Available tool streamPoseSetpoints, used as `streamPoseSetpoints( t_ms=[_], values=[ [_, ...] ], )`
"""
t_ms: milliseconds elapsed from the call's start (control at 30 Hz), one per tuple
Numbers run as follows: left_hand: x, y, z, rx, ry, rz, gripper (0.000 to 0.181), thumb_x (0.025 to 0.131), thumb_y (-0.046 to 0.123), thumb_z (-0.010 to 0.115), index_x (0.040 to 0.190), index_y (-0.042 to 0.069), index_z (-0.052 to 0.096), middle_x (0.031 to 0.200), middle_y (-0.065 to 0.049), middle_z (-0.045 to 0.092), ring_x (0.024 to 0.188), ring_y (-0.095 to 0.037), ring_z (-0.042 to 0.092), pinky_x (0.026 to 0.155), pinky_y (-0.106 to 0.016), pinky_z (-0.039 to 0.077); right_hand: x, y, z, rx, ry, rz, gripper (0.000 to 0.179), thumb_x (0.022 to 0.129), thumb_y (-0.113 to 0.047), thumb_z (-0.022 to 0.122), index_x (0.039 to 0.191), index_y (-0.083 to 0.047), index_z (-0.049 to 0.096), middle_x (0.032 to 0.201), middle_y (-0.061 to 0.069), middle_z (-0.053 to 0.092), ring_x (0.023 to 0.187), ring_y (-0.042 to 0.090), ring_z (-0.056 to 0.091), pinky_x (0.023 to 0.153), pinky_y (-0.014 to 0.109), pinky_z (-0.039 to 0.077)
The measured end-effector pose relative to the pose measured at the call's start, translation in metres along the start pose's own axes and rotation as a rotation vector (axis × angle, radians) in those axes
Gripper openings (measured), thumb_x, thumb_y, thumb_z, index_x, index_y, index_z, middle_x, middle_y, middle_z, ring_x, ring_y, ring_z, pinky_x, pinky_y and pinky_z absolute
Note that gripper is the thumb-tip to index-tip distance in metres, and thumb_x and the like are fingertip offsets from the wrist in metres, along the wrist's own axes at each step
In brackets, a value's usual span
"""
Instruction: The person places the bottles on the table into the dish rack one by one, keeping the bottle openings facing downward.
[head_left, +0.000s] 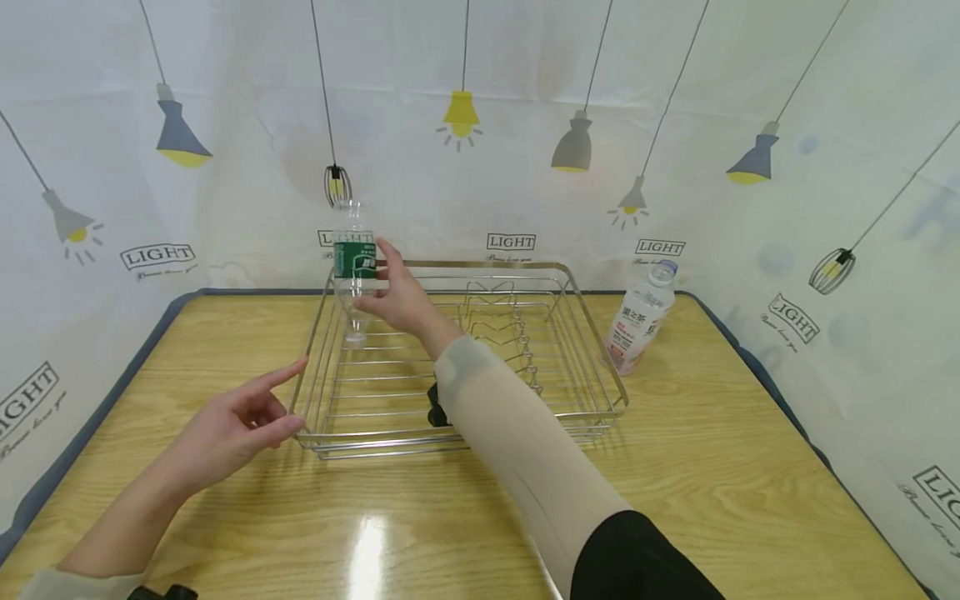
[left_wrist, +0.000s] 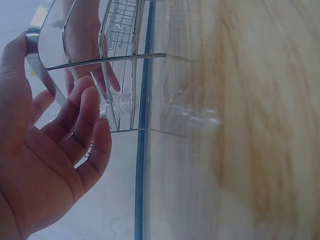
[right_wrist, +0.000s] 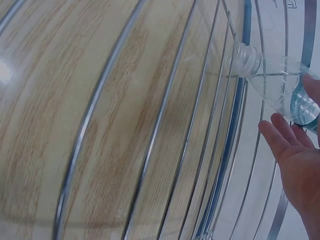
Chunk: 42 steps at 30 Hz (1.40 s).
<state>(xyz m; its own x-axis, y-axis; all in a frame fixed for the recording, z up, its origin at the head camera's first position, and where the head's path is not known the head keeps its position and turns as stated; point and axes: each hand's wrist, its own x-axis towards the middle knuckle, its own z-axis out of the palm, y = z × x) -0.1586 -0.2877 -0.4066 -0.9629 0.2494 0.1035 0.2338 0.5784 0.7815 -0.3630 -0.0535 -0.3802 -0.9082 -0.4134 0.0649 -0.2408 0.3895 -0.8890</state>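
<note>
My right hand [head_left: 405, 293] grips a clear plastic bottle [head_left: 355, 268] with a green label. The bottle is upside down, its narrow neck [right_wrist: 246, 60] pointing down inside the left back part of a silver wire dish rack [head_left: 390, 414]. Whether the neck touches the wires, I cannot tell. At the rack's front left corner, my left hand [head_left: 232, 429] has its thumb and index finger spread apart, both against the rim. Its other fingers are loosely bent beside the side wires in the left wrist view.
Right of the rack, a second bottle [head_left: 639, 321] with white and pink printing and a bluish cap stands on the wooden table [head_left: 720, 467]. A small black part [head_left: 437, 407] shows at the rack's front. Behind hangs a lamp-patterned white curtain [head_left: 525, 200].
</note>
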Motion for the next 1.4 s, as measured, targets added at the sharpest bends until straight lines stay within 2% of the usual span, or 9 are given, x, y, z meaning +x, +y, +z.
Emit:
streamPoseSetpoints(
  t_ms=[267,533,833,1033,1167,1400],
  values=[
    [0.0,0.0,0.001,-0.002,0.007,0.011,0.072,0.105,0.022,0.077,0.17,0.021,0.044,0.086,-0.002,0.068,0.071,-0.012,0.06,0.062,-0.028,0.051,-0.001,-0.001,-0.002,0.022,0.006,0.018,0.114,0.099,-0.018,0.085,0.177,-0.04,0.005,0.169,0.016,0.044,0.138,0.033,0.066,0.109,0.041,0.059],
    [-0.001,-0.003,0.003,-0.011,0.022,0.04,0.071,0.105,0.02,0.077,0.169,0.019,0.046,0.083,0.0,0.067,0.069,-0.012,0.06,0.061,-0.028,0.051,-0.003,-0.001,-0.004,0.027,0.019,-0.002,0.109,0.101,-0.019,0.082,0.177,-0.037,0.006,0.171,0.019,0.043,0.138,0.035,0.066,0.11,0.043,0.059],
    [0.0,-0.003,0.002,-0.01,0.021,0.029,0.071,0.105,0.021,0.077,0.169,0.02,0.046,0.084,-0.001,0.067,0.07,-0.013,0.06,0.061,-0.028,0.05,-0.002,-0.005,-0.01,0.036,0.106,-0.015,0.105,0.1,-0.021,0.083,0.177,-0.036,0.014,0.171,0.017,0.044,0.148,0.04,0.057,0.114,0.049,0.056],
    [0.001,-0.001,0.001,-0.007,0.018,0.022,0.071,0.105,0.022,0.077,0.169,0.02,0.045,0.084,-0.001,0.068,0.07,-0.013,0.06,0.061,-0.028,0.05,-0.002,-0.016,-0.016,0.027,0.169,-0.054,0.1,0.1,-0.021,0.083,0.176,-0.033,0.019,0.168,0.017,0.043,0.151,0.037,0.053,0.117,0.05,0.054],
    [0.001,0.0,0.002,-0.01,0.019,0.016,0.071,0.105,0.022,0.077,0.169,0.02,0.045,0.086,-0.001,0.069,0.071,-0.013,0.06,0.061,-0.028,0.05,-0.005,-0.027,-0.024,0.075,0.198,-0.088,0.094,0.102,-0.022,0.081,0.175,-0.033,0.022,0.167,0.014,0.044,0.15,0.033,0.053,0.117,0.049,0.054],
    [0.001,-0.005,0.002,-0.014,0.021,0.009,0.072,0.105,0.02,0.077,0.169,0.02,0.045,0.087,-0.001,0.069,0.071,-0.013,0.06,0.06,-0.028,0.05,-0.014,-0.053,-0.04,0.133,0.163,-0.171,0.09,0.103,-0.022,0.08,0.174,-0.031,0.026,0.163,0.009,0.05,0.143,0.026,0.058,0.119,0.039,0.051]
  ],
)
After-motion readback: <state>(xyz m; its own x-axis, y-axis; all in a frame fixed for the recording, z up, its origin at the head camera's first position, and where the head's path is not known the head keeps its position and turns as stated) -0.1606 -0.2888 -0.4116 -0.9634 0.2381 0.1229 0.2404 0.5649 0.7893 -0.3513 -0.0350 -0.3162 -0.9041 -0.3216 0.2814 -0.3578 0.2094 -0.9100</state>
